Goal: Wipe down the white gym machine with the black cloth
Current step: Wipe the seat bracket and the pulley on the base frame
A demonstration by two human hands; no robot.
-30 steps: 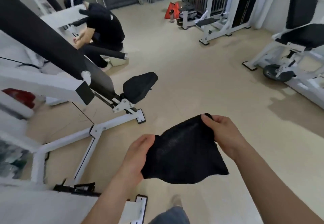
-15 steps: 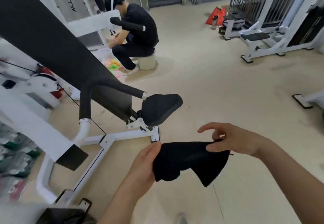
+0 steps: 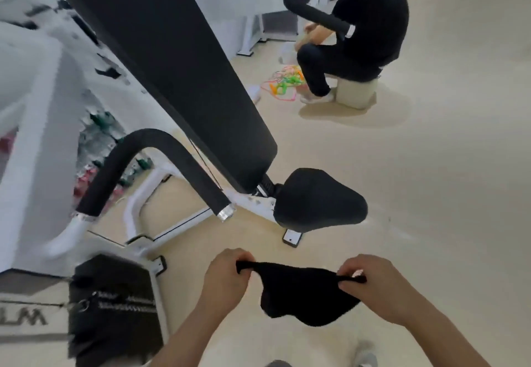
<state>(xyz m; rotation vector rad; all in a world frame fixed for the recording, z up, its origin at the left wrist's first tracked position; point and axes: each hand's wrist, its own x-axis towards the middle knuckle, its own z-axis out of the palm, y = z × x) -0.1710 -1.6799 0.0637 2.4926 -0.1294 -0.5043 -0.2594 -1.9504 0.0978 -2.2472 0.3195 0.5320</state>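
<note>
The black cloth (image 3: pixel 301 297) hangs slack between both my hands low in the view. My left hand (image 3: pixel 227 277) pinches its left corner and my right hand (image 3: pixel 373 286) pinches its right corner. The white gym machine (image 3: pixel 169 223) fills the left side, just beyond my hands. It has a long black back pad (image 3: pixel 172 59), a black seat (image 3: pixel 319 200), a black padded handle (image 3: pixel 178 159) and white frame tubes near the floor. Neither the cloth nor my hands touch the machine.
A person in black (image 3: pixel 365 21) crouches on a beige block (image 3: pixel 356 90) at the upper right, beside bright green and pink cords (image 3: pixel 284 82) on the floor. A black plate with chain (image 3: pixel 115 306) sits at lower left. Beige floor (image 3: pixel 445 194) spreads to the right.
I have moved closer to the machine and the view has swung left. My right hand has closed on the cloth's corner, and the cloth now hangs stretched between both hands.
</note>
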